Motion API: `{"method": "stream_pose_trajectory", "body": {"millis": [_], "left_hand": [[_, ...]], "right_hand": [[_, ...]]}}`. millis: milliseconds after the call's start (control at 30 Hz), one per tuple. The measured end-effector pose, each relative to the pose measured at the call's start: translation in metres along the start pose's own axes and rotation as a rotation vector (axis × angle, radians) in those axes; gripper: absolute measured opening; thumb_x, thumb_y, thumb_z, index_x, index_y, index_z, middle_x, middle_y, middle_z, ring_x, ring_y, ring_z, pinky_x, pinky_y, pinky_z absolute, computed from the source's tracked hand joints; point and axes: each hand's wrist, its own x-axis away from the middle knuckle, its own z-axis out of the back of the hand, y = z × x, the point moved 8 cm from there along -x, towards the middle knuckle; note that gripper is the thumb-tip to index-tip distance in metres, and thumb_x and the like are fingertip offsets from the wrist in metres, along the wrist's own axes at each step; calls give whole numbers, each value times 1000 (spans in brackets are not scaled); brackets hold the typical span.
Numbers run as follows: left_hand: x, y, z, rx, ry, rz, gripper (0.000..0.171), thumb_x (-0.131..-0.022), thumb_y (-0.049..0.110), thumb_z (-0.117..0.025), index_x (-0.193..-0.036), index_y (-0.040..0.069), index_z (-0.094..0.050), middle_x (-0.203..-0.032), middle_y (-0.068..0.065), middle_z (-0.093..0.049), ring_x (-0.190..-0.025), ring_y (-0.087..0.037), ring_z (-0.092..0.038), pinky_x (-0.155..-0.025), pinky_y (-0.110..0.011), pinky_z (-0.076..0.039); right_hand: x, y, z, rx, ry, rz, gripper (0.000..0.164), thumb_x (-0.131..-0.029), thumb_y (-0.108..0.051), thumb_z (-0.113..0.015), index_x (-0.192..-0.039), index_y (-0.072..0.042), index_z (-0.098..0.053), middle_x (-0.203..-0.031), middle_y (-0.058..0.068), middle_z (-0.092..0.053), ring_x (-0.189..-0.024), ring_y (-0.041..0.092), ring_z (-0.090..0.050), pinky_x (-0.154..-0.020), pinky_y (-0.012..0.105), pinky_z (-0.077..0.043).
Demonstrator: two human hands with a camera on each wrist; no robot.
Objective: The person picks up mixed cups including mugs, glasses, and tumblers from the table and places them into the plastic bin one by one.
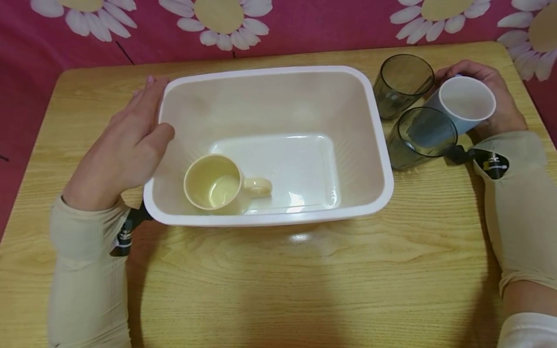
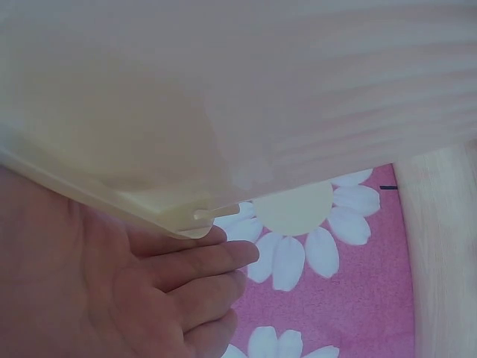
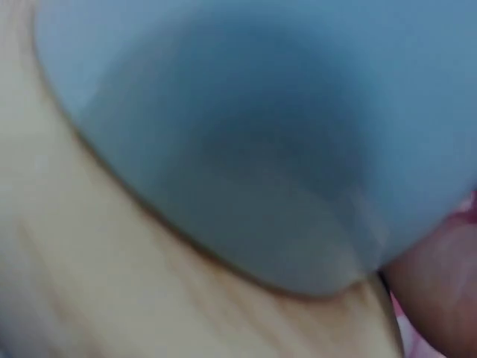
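Observation:
A white plastic basin stands on the table, and a cream mug sits inside at its near left, handle pointing right. My left hand holds the basin's left rim, thumb over the edge and fingers along the outside. Beyond the basin's right side, my right hand grips a light blue cup with a white inside, tilted slightly; most of the fingers are hidden behind it. In the right wrist view the blue cup fills most of the picture.
Two dark, see-through glasses stand between the basin and the blue cup: a far glass and a near glass that overlaps the cup. A wooden table lies under everything, with a pink flowered cloth behind it.

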Motion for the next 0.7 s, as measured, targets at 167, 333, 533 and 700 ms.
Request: {"method": "stream_pose_trajectory", "body": {"millis": [167, 333, 533, 700], "left_hand": [[0, 0, 0, 6, 4, -6, 70, -101, 24, -30, -168, 14, -11, -175, -8, -1, -165, -30, 2, -136, -54, 0], [0, 0, 0, 4, 0, 2, 70, -101, 24, -30, -167, 10, -11, -175, -12, 1, -165, -34, 2, -135, -55, 0], [0, 1, -1, -3, -4, 12, 70, -102, 25, -30, -167, 9, -11, -175, -13, 1, -164, -36, 1, -135, -56, 0], [1, 2, -1, -2, -3, 10, 69, -103, 26, -30, -167, 10, -11, -175, -13, 0, -164, -35, 1, -135, -55, 0]], "right_hand": [[1, 0, -2, -99, 8, 9, 20, -96, 22, -47, -106, 16, -64, -108, 27, -73, -90, 41, -75, -82, 46, -67], [0, -2, 3, -106, -7, 29, 21, -101, 18, -41, -106, 17, -62, -99, 25, -73, -85, 35, -74, -76, 38, -67], [-1, -1, 8, -197, -8, 51, 34, -106, 8, -27, -105, 20, -59, -98, 29, -71, -83, 36, -72, -67, 37, -64], [-1, -1, 12, -185, 85, 105, 40, -98, 5, -25, -100, 21, -61, -93, 27, -71, -77, 35, -72, -64, 35, -63]]}}
